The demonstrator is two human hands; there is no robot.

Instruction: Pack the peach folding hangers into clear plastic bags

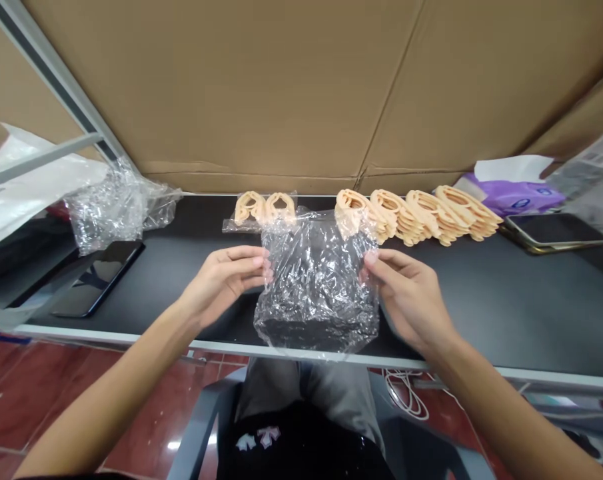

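Note:
A clear, crinkled plastic bag [321, 287] is stretched between my two hands above the front of the black table. My left hand [231, 277] pinches its left side with thumb and fingers, and my right hand [406, 293] pinches the opposite side. Behind the bag, two cream-coloured flat cutout pieces [251, 208] lie in clear wrapping. Just behind my right hand, several leaning stacks of the same cream pieces [421, 217] stand in a row; the bag's upper right corner overlaps the nearest one.
A dark phone [98, 280] lies at left, near crumpled clear plastic [111, 207] and a white bag [36, 173]. At right are a purple tissue pack [514, 193] and another phone [558, 229]. Cardboard [261, 93] walls the back; a metal post [56, 73] slants at left.

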